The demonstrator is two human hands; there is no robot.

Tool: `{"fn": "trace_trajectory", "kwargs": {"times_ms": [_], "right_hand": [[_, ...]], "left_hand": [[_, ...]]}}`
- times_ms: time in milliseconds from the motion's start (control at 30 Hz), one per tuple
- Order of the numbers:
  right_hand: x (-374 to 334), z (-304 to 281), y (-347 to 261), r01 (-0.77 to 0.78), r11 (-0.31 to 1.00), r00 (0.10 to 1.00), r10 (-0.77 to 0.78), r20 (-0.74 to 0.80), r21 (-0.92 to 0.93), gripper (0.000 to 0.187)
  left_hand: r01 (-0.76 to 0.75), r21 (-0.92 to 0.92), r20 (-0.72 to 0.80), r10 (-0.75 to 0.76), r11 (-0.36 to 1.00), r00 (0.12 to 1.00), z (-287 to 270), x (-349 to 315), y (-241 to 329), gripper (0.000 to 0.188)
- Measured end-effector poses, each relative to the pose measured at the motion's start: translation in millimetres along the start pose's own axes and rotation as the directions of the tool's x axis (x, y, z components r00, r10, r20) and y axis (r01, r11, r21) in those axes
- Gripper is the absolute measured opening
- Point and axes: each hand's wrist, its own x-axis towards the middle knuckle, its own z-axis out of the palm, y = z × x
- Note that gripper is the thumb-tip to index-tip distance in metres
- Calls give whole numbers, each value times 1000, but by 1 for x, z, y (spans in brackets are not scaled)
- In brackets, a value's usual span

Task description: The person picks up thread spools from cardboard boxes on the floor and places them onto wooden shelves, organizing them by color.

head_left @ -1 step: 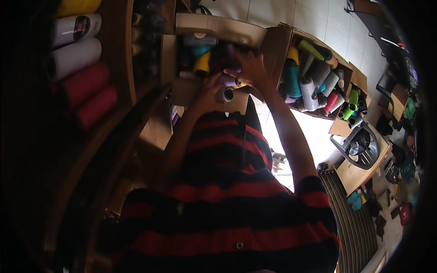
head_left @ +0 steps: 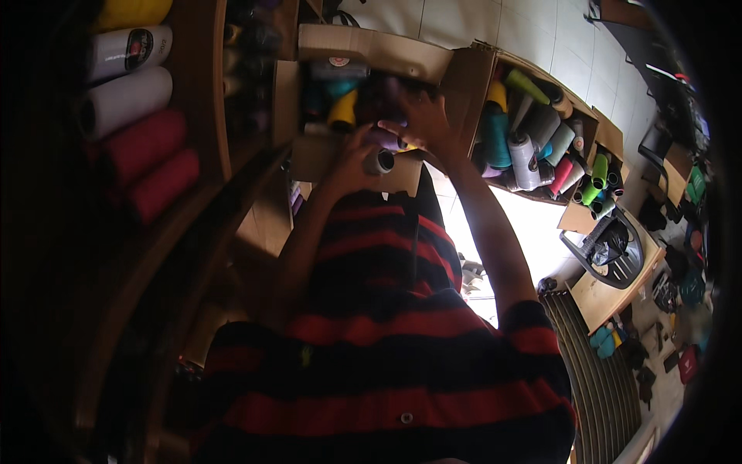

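My left hand (head_left: 357, 164) is closed around a thread spool (head_left: 381, 161), whose pale round end with a dark core faces me. Just beyond it lies a purple thread spool (head_left: 384, 139), close to the fingertips of both hands. My right hand (head_left: 427, 124) reaches over the open cardboard box (head_left: 371, 39) with its fingers apart. One of its digits stretches left across the purple spool. Inside the box, a yellow spool (head_left: 342, 110) and a teal spool (head_left: 344, 87) lie to the left of dark purple ones (head_left: 393, 94), which are in shadow.
A second cardboard box (head_left: 591, 127) on the right holds several spools in grey, teal, green and pink. Shelves on the left carry white spools (head_left: 127, 100) and red spools (head_left: 147, 143). A black chair (head_left: 618, 263) stands at the right, near a wooden tabletop (head_left: 607, 305).
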Motion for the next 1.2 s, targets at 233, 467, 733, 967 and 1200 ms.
{"fn": "trace_trajectory", "kwargs": {"times_ms": [233,467,733,967,1200], "right_hand": [[-6,12,-11,-33,999,999,33,41,3,63],[-8,18,-17,-78,996,997,78,2,49,53],[-5,1,-21,-129,989,982,118,148,70,51],[-7,12,-19,84,992,995,-88,45,95,46],[-7,10,-15,142,952,981,-171,87,272,52]], "left_hand": [[180,-35,-351,-180,983,919,-5,-3,-31,58],[470,-682,-28,-662,561,749,-8,6,-9,62],[100,-154,-378,-152,983,913,14,1,13,75],[24,-417,-392,-204,909,897,-12,11,13,67],[24,224,-32,-17,974,999,-45,11,2,58]]}}
